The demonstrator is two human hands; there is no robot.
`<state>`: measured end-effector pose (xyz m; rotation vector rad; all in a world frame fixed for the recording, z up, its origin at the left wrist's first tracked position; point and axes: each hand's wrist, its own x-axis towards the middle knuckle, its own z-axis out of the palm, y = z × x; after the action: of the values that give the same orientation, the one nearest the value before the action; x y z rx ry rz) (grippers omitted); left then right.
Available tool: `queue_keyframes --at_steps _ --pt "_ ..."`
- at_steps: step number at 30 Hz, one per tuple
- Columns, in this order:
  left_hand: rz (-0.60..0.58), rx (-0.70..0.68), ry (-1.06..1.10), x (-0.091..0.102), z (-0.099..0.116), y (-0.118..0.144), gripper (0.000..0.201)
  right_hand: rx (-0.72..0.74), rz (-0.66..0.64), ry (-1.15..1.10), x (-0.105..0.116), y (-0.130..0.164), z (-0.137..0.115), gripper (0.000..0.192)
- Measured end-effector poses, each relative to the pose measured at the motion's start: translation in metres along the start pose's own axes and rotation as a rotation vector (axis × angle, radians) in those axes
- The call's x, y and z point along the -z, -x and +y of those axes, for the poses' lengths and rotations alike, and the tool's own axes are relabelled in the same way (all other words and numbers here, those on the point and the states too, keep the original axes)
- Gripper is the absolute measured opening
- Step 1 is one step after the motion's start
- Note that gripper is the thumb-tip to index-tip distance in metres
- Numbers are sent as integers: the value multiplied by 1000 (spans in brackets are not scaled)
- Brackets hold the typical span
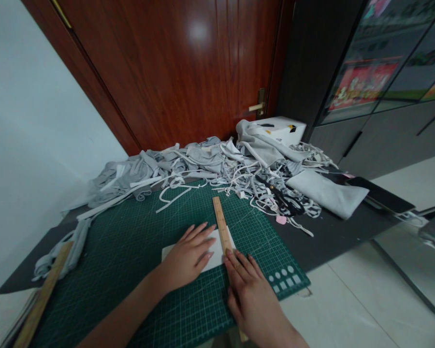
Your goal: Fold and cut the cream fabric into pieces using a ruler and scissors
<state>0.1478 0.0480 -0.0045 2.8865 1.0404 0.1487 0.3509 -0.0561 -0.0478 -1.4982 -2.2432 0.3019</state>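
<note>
The white fabric piece (pixel 212 253) lies flat on the green cutting mat (pixel 137 241), with the wooden ruler (pixel 222 227) laid across its right part, pointing toward 12 o'clock. Risk: the ruler may skew if right-hand pressure eases, and the fabric may creep. The left hand (pixel 188 256) presses flat and open on the fabric. The right hand (pixel 252 295) pins the ruler's near end, fingers extended, gripping nothing. Fabric scraps (pixel 221 169) are heaped at 12 o'clock.

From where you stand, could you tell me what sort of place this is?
Probably a home sewing or craft corner: a green cutting mat with a wooden ruler, a heap of grey fabric strips, and black scissors.
</note>
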Motion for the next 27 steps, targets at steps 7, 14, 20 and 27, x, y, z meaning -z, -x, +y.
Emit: queue_keyframes --at_steps 7,14,20,27 --pt "-13 -46 12 -24 13 -31 52 -3 59 -33 -2 -1 -1 64" --pt "-1 -23 11 -29 10 -27 60 13 140 34 -6 2 3 55" --pt "26 -20 34 -29 12 -28 65 8 188 69 -11 7 9 47" --pt "22 -3 62 -29 12 -29 66 36 180 57 -8 9 13 49"
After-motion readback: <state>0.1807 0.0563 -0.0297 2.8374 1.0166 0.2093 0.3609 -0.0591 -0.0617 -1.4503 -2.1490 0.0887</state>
